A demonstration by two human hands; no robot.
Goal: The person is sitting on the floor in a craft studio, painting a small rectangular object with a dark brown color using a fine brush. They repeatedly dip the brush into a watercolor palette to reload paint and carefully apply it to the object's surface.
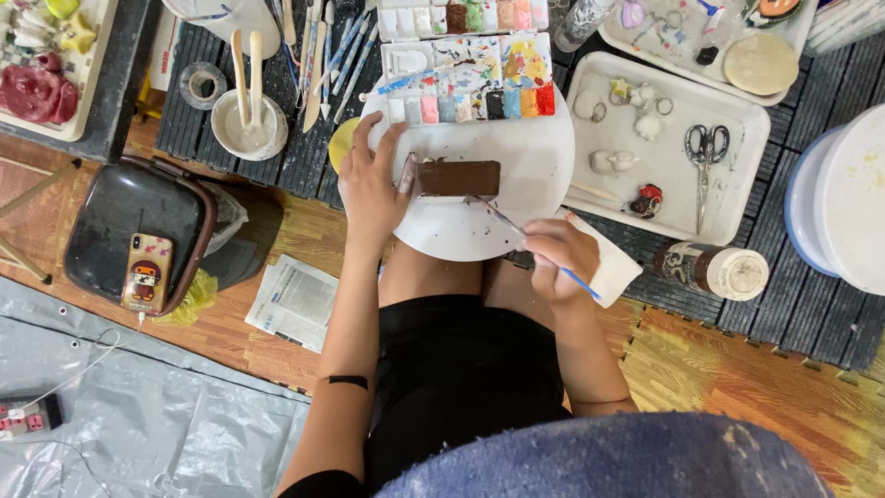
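1. While the left hand [371,189] steadies the left end of a brown block [458,178], its fingers spread and pressed against that end rather than closed round it, the right hand [564,254] is closed on a thin paintbrush [535,243] with a blue handle, whose tip touches the block's near right corner.
2. The block lies flat on a round white board [525,166], which rests over the person's lap, in the middle of the scene.
3. As to progress, the top of the block looks evenly brown from end to end, so I judge the main face coated already. The small end under the left fingers looks paler, perhaps bare, though the fingers hide most of it.
4. What seems left is the near edge and the corners, where the brush now works. The underside cannot be seen.
5. At the far edge of the board sits an open paint box [470,65] with many colour wells, several of them smeared from mixing.
6. To the right a white tray [737,189] holds scissors [706,152] and small pale figures that look unpainted.
7. To the left a bowl [249,124] holds wooden sticks, and nearer lies a phone [146,272] on a dark bag [120,217].
8. A jar [714,269] lies on its side at the right, near the right hand.
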